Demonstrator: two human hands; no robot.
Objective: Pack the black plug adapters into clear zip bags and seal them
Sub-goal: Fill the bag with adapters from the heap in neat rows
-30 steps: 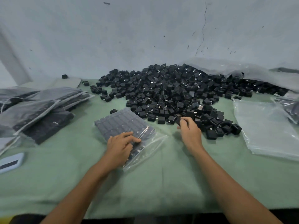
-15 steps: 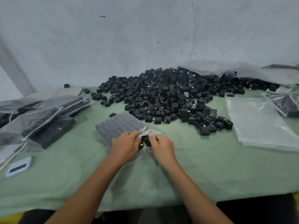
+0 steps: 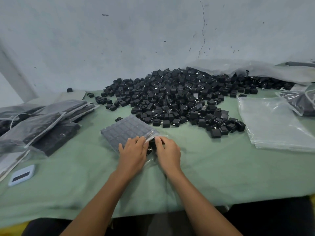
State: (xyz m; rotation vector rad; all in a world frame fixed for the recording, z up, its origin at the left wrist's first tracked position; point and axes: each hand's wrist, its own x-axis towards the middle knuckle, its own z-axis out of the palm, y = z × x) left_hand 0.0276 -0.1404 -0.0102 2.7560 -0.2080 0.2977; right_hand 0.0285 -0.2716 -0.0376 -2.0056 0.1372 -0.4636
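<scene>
The worktop [image 3: 213, 176], under a green cloth, carries a big pile [image 3: 179, 97] of black adapters against the far wall, spilling right under a crumpled plastic sheet [image 3: 238, 68]. Filled bags [image 3: 42, 123] are stacked at the left edge, and a flat stack of empty bags [image 3: 276, 125] lies at the right, well apart from the hands. A small pale-blue device [image 3: 22, 175] sits near the front left.

The bag in work [image 3: 126, 130] lies in the middle, just ahead of both hands, its long axis running from far left toward the near right. Adapters inside are set in tidy rows that fill most of it; the open mouth faces the person, right at the fingertips. The left hand [image 3: 133, 153] lies on the near end of the bag with its fingers spread fairly flat, seemingly lifting the upper film at the mouth. The right hand [image 3: 167, 153] is just beside it, fingers curled round at least one adapter [image 3: 151, 144] at the mouth, between the two hands; how many it holds I cannot tell.

The move appears to be a push away and leftward, along the bag's axis, into the last open row. The right hand is nearer the pile for a refill. Slack film at the mouth could snag the piece; nothing else stands in the way
</scene>
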